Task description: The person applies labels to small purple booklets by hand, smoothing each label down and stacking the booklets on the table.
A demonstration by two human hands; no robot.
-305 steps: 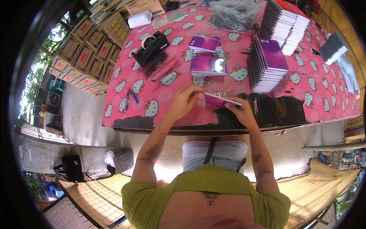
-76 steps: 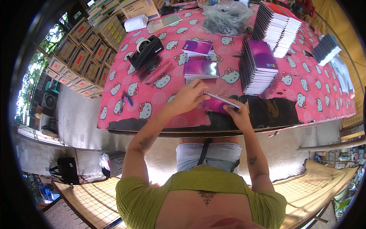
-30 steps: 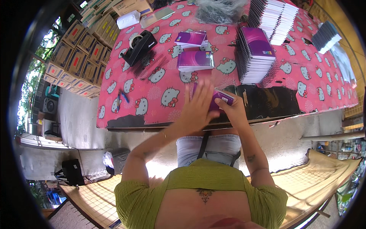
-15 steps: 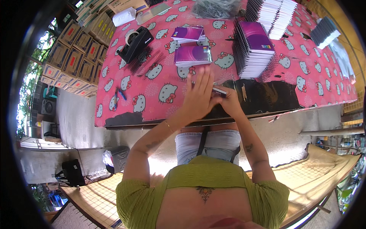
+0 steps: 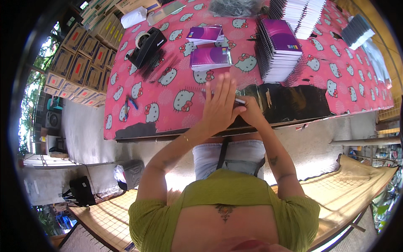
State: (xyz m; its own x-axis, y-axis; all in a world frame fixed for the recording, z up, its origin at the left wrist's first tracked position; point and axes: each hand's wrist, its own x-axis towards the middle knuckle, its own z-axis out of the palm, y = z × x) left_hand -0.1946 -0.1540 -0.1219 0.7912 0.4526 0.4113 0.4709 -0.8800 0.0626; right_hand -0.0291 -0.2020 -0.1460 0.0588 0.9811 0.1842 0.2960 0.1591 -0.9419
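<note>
Taken from the middle of the view, the counter has a smooth printed sheet, plastic by its look, torn towards 2 to 3 o'clock to a scuffed black patch. The notebook at the middle, mostly hidden, shows a pale strip like paper. Near 12 o'clock, loose notebooks have glossy covers; above, a plastic bag is crinkled and translucent. Between 1 and 2, the notebook stack pairs glossy covers with matt paper edges. The tape dispenser, at 11, is hard black plastic. At 10, cartons are matt cardboard. Towards 6, the shorts are denim, the top crinkled cloth.
</note>
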